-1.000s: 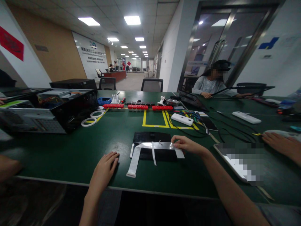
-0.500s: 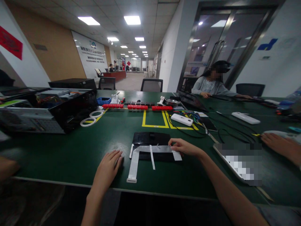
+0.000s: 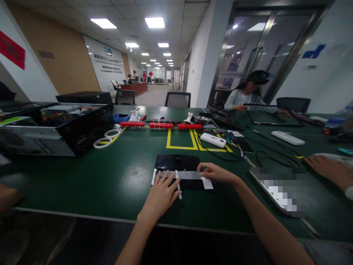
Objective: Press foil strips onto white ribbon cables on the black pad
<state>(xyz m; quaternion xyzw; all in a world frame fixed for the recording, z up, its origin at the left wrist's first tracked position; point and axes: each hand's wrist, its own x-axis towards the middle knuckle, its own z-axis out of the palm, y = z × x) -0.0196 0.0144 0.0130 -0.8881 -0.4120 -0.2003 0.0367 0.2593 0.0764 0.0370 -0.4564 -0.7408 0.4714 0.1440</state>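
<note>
A flat grey ribbon cable (image 3: 190, 175) runs across a glossy black panel (image 3: 176, 161) on the green table in front of me. My left hand (image 3: 160, 193) lies over the cable's left part, fingers spread and palm down, hiding the cable's left leg and its connector. A narrow white strip (image 3: 180, 192) crosses the cable beside those fingers. Thumb and forefinger of my right hand (image 3: 216, 173) pinch the cable near its folded right end. Below that hand, the short cable tail (image 3: 207, 183) hangs over the panel's lower edge.
An opened computer case (image 3: 66, 136) stands at left, near white rings (image 3: 103, 142). Red trays (image 3: 161, 125) line the back. A white device (image 3: 213, 140) lies among cables. At right are a blurred-out tablet (image 3: 255, 176) and another person's hand (image 3: 328, 169). A person opposite holds a black frame (image 3: 249, 116).
My left hand has moved right from the bare table onto the ribbon cable, covering its left leg. My right hand has stayed in place. The person opposite has raised the black frame.
</note>
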